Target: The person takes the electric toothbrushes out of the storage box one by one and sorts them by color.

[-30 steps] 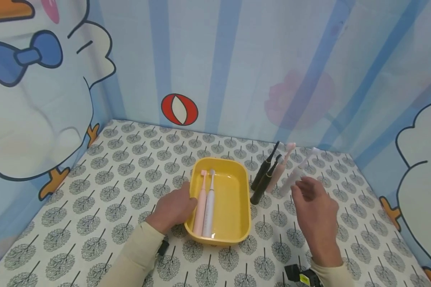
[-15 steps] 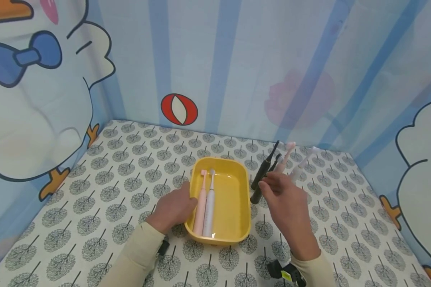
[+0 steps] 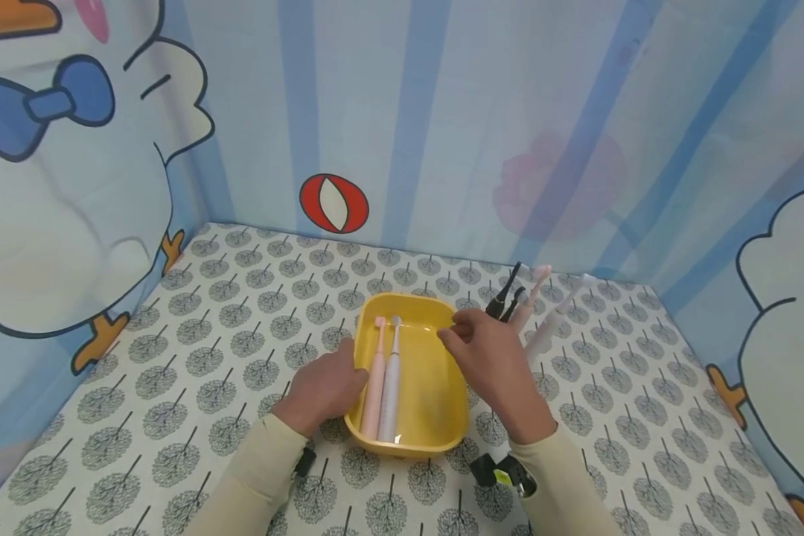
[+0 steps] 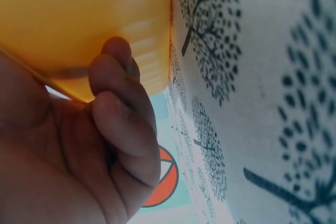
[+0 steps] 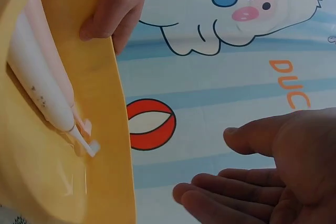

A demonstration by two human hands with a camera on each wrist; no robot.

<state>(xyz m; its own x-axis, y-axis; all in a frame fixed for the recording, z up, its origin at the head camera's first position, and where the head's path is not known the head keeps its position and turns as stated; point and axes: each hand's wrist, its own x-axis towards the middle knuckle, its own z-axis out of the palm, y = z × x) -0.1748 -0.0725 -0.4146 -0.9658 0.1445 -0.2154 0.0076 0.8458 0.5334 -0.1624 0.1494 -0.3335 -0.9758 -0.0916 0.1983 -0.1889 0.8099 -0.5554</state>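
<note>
A yellow plastic tray (image 3: 429,387) stands in front of me. My left hand (image 3: 326,385) grips its left rim, thumb on top; in the left wrist view the curled fingers (image 4: 126,124) lie against the outer wall. Inside, along the left side, a pink electric toothbrush (image 3: 373,398) and a white electric toothbrush (image 3: 390,387) lie side by side. Over the right rim hovers my right hand (image 3: 496,357), its thumb and fingers apart with nothing between them in the right wrist view. Behind it are two black electric toothbrushes (image 3: 498,304), largely hidden, another pink toothbrush (image 3: 524,313) and another white one (image 3: 544,333).
The table wears a white cloth (image 3: 254,305) printed with grey trees. A cartoon-duck curtain (image 3: 368,97) with blue stripes encloses the back and both sides, close behind the toothbrushes on the right.
My right hand has moved left, from beside the white toothbrush on the right, past the black ones, to above the tray's right rim. The left hand and tray have stayed put.
</note>
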